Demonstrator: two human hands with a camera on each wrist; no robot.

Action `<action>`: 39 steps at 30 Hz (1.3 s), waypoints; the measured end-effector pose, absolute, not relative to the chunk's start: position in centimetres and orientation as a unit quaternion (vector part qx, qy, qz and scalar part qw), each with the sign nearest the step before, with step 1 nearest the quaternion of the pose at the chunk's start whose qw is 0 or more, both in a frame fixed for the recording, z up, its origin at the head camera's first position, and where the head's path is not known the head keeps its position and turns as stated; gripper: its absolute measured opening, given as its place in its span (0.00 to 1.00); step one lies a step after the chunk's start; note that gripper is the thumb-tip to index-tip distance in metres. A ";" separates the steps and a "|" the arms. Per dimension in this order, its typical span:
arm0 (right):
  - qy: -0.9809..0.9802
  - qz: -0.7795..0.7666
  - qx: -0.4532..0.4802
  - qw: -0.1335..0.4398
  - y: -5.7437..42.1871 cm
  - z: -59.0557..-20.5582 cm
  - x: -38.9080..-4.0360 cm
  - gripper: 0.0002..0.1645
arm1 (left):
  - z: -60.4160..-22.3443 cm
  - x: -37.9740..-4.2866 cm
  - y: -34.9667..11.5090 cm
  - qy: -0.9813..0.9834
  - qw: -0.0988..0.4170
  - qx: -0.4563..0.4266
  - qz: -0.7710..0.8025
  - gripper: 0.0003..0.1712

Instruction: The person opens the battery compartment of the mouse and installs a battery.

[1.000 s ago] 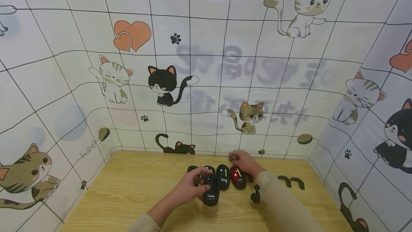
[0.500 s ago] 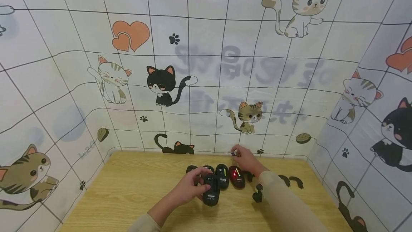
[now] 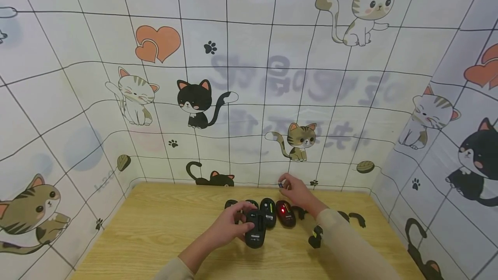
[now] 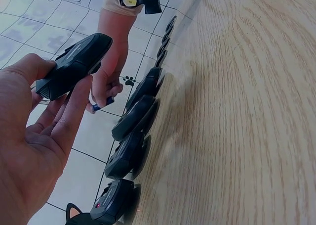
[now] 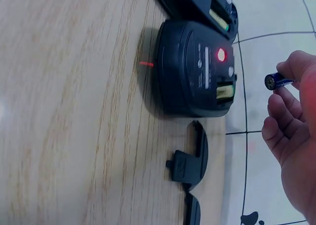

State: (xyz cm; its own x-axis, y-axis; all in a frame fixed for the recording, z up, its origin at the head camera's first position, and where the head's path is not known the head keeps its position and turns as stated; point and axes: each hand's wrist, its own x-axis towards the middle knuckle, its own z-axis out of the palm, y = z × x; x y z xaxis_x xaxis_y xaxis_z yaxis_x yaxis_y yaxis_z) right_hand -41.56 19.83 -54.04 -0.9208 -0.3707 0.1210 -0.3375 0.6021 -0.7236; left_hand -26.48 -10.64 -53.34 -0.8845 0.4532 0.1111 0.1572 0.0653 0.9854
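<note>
My left hand (image 3: 229, 226) grips a black computer mouse (image 3: 255, 234) by its sides, its underside toward me and the long battery slot uncovered. In the left wrist view this mouse (image 4: 76, 64) is held up off the table, between thumb and fingers. Farther back, my right hand (image 3: 298, 194) pinches a small blue battery (image 5: 277, 80) between thumb and fingertips, one end pointing out. Below it, a mouse with a glowing red light (image 3: 285, 214) lies underside up; a light-coloured battery (image 5: 225, 92) shows in its slot. Another upturned mouse (image 3: 268, 213) lies beside it.
More upturned mice (image 3: 231, 203) continue the row, partly behind my left hand. Black curved battery covers (image 3: 357, 219) lie to the right, one cover (image 5: 190, 165) close to the red-lit mouse. A cat-print cloth wall (image 3: 249, 98) stands behind the wooden table (image 3: 155, 224).
My right hand has lifted a little, up and away toward the back wall, with the battery still pinched. My left hand and its mouse stay in place.
</note>
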 end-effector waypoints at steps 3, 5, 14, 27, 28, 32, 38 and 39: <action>0.889 -0.410 -0.204 0.023 19.6 -53.4 -40.9 0.17 | -53.4 -26.5 -10.7 0.721 0.113 0.213 0.650 0.24; 0.885 -0.416 -0.210 0.024 19.5 -53.0 -40.4 0.17 | -53.4 -26.5 -10.7 0.722 0.112 0.213 0.649 0.24; 0.873 -0.432 -0.225 0.025 19.0 -51.8 -38.2 0.13 | -53.3 -26.5 -10.8 0.721 0.117 0.212 0.649 0.24; 0.855 -0.472 -0.216 0.006 18.1 -50.9 -35.4 0.15 | -53.2 -26.5 -10.8 0.719 0.111 0.217 0.651 0.24; 0.853 -0.475 -0.216 0.006 18.0 -50.8 -35.1 0.14 | -53.2 -26.5 -10.8 0.719 0.112 0.217 0.651 0.24; 0.845 -0.491 -0.213 0.009 17.8 -50.7 -34.5 0.13 | -53.3 -26.5 -10.9 0.717 0.116 0.214 0.653 0.24; 0.828 -0.516 -0.218 0.018 17.3 -50.4 -33.6 0.13 | -53.3 -26.5 -10.9 0.719 0.116 0.215 0.651 0.24; 0.827 -0.518 -0.219 0.017 17.2 -50.3 -33.4 0.13 | -53.3 -26.5 -10.9 0.720 0.116 0.215 0.650 0.24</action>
State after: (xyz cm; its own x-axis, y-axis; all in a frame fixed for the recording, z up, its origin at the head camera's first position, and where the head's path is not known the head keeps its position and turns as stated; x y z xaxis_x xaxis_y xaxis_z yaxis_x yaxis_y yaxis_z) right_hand -33.43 17.20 -50.31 -0.9031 -0.3804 0.1993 -0.3452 0.3668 -0.8639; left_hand -26.52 -10.86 -53.27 -0.8805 0.4605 0.1125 0.1586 0.0626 0.9854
